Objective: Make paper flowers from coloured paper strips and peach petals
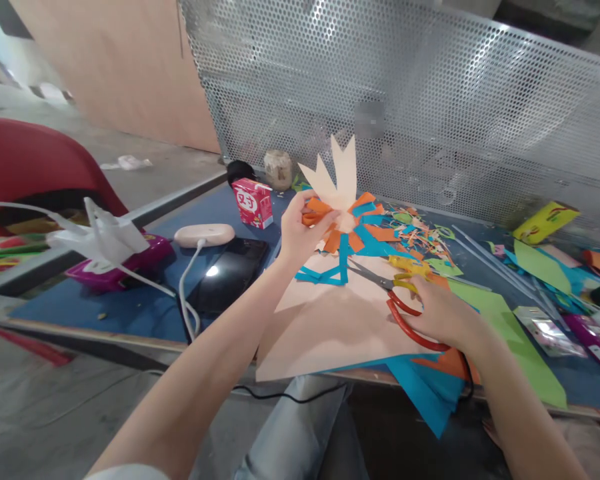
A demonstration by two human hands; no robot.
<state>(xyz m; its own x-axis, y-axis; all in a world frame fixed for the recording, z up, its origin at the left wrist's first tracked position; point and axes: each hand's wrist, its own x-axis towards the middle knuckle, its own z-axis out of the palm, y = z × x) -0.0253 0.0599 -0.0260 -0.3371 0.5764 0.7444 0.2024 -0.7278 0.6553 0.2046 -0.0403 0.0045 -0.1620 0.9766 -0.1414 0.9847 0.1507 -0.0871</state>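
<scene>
My left hand (300, 230) is closed on a paper flower (341, 200) with pale pointed petals, orange strips and blue strips, held upright above the table. My right hand (443, 313) rests on the table, its fingers curled through the red handles of a pair of scissors (390, 290) whose blades point left toward the flower. Beneath both lies a large pale peach sheet (330, 327) over blue paper (420, 393).
A blue table top (145, 307) carries a black phone (227, 273), a white charger with cable (204, 235), a small red carton (253, 202), a jar (279, 168), green paper (510, 333) and many paper scraps. A perforated metal panel (430, 100) stands behind. A red chair (35, 167) is at left.
</scene>
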